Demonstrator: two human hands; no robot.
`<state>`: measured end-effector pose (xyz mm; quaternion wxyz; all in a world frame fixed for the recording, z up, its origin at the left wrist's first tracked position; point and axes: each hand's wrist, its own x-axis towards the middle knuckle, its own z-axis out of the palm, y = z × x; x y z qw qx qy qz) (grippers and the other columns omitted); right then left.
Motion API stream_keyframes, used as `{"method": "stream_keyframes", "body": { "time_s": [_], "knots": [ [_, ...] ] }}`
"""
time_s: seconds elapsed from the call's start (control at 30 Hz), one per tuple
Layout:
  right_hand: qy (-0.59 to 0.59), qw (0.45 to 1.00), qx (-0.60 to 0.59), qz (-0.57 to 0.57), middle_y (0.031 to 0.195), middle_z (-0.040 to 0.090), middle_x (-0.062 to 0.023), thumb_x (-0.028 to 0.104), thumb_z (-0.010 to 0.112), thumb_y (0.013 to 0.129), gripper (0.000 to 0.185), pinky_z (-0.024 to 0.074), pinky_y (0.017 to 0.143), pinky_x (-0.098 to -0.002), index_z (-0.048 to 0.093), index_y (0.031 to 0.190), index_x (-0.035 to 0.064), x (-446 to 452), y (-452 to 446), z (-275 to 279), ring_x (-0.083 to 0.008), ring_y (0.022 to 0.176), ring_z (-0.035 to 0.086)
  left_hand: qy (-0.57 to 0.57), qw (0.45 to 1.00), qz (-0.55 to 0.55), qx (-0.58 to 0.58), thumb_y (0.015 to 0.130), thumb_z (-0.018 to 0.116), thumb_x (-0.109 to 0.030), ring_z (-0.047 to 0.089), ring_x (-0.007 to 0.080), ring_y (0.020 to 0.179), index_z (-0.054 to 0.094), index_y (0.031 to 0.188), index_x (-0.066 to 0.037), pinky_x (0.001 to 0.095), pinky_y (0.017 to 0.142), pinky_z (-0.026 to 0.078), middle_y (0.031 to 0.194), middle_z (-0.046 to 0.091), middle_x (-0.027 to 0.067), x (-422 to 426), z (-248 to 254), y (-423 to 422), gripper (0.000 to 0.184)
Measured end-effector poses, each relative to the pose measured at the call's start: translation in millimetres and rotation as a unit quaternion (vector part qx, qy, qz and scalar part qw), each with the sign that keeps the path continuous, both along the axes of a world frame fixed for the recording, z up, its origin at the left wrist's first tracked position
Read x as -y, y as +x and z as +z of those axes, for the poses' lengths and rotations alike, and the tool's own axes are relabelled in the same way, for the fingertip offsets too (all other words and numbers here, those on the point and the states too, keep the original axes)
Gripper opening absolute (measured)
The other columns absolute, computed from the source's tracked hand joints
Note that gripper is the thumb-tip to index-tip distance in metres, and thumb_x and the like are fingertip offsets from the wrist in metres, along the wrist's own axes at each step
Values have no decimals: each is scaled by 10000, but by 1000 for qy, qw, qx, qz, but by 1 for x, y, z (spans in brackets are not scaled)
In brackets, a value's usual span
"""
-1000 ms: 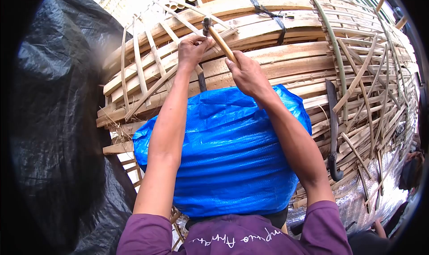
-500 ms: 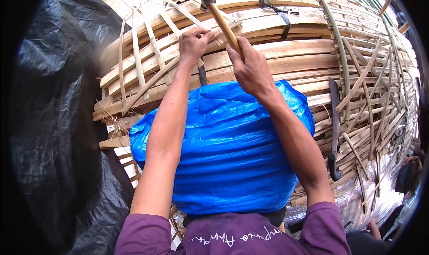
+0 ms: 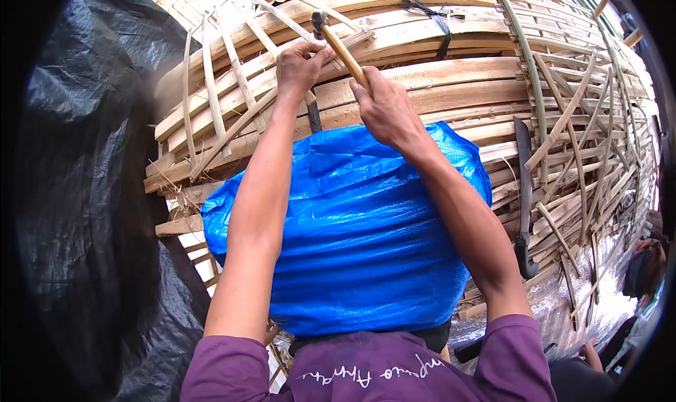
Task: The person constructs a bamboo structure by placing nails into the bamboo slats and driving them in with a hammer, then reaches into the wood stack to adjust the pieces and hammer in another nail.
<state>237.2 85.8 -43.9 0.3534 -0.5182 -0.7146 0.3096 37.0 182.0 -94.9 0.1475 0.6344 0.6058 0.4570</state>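
Observation:
My right hand (image 3: 391, 109) grips the wooden handle of a hammer (image 3: 345, 53). Its metal head is tilted up and to the left, just above my left hand (image 3: 299, 69). The left fingers are pinched together over a slanting bamboo strip (image 3: 236, 135); whatever lies between the fingertips is hidden. Under both hands run long split-bamboo slats (image 3: 429, 85), with several thin strips crossing them at the left. A blue plastic sheet (image 3: 366, 240) spreads below my forearms.
A machete (image 3: 523, 183) with a dark blade lies on the slats at the right. Beyond it are a woven bamboo lattice (image 3: 577, 113) and loose strips. Black tarpaulin (image 3: 105, 190) hangs at the left. Dark cord (image 3: 436, 14) ties the far slats. Part of another person (image 3: 591, 360) shows at lower right.
The hammer head has come down closer to my left hand, and my right hand has shifted slightly left and down. My left hand keeps its pinch in nearly the same place.

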Motion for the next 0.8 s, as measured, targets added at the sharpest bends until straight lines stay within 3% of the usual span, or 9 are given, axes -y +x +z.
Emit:
{"method": "stream_keyframes", "body": {
  "time_s": [0.1,0.27,0.3,0.33,0.4,0.53,0.57,0.7,0.8],
  "knots": [
    [22,993,-120,0,784,625,-270,226,533,1011,244,438,643,-508,557,1120,9,4,-4,16,-453,717,606,24,1000,6,-11,801,801,-314,577,119,547,796,887,-91,297,530,451,625,672,51,-1,1,-2,239],
    [33,999,-31,-8,697,571,-202,246,544,1018,253,418,569,-424,559,1111,12,0,-5,-9,-271,600,555,-32,999,18,-8,795,803,-286,595,124,560,794,885,-88,293,535,458,649,689,52,1,0,-4,218],
    [28,999,-14,-3,679,558,-185,250,547,1019,255,411,558,-408,560,1109,12,0,-6,-2,-239,587,535,28,999,11,-24,801,796,-285,598,121,568,795,890,-87,293,541,461,648,687,51,3,3,0,218],
    [31,999,-12,1,679,558,-185,250,547,1019,255,411,558,-408,560,1109,12,0,-5,6,-239,587,535,30,999,15,-23,801,796,-285,598,121,568,795,890,-87,293,541,461,648,687,51,4,5,1,218],
    [10,992,-122,3,793,625,-318,217,533,998,234,441,689,-567,529,1109,11,4,-4,23,-514,810,617,-15,1000,10,-2,806,789,-287,603,125,574,796,891,-88,300,549,467,655,691,54,9,9,2,216],
    [6,1000,-14,-3,816,632,-319,220,542,993,245,441,680,-564,530,1130,17,-1,-4,-3,-517,813,617,-84,996,25,-9,831,787,-227,605,81,673,783,907,-46,256,613,472,742,709,31,12,16,4,197],
    [4,1000,6,-3,820,629,-247,252,537,1015,293,458,666,-448,565,1178,10,-1,-1,-7,-344,724,623,-45,999,14,-21,833,786,-222,608,80,669,783,907,-47,254,614,475,740,713,32,9,14,3,191],
    [19,993,-114,-9,789,620,-240,251,539,1015,284,455,644,-445,568,1153,4,2,-3,17,-333,695,614,-5,1000,6,-6,832,785,-200,625,94,651,783,894,-47,258,609,491,740,721,42,4,6,0,165],
    [-17,1000,-2,-10,807,632,-274,280,518,1023,295,452,644,-490,557,1130,8,2,-1,0,-390,717,634,-34,999,-5,12,829,792,-199,639,97,668,782,888,-42,255,613,497,748,725,44,6,4,-1,169]
  ]
}}
